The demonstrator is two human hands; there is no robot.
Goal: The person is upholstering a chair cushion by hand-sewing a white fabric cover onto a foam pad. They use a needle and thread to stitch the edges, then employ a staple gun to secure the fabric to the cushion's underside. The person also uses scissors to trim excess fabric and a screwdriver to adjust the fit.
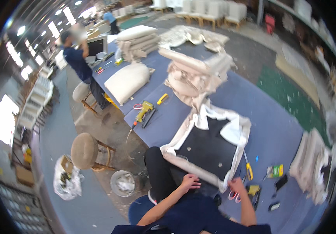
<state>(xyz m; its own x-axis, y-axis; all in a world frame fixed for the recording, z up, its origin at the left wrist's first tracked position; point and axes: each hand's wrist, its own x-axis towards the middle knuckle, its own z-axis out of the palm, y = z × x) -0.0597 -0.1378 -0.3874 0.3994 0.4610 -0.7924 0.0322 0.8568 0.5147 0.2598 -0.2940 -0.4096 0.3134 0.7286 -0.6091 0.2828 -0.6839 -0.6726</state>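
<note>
In the head view, an upholstered panel is seen lying on the blue counter, directly in front of the seated person, its black middle bordered by beige cloth and white lining. The left hand is held by the near edge with its fingers loosely bent; whether any cloth is caught in that grip cannot be told. The right hand is placed at the near right corner, its grip apparently narrow, though a pinch on the fabric cannot be confirmed.

The border could be left puckered or skewed if the two hands are drawn with unequal pull. The white flap, lying loose over the panel's right side, could be trapped in a fold if it is not smoothed out.

Beside the right hand, red-handled scissors and a yellow-handled screwdriver are left close to the frame; the cloth could be snagged or the forearm scratched if the panel is swung that way. The staple gun is set near the counter's left edge, and it could be dragged off if its hanging hose is caught by a leg.
</note>
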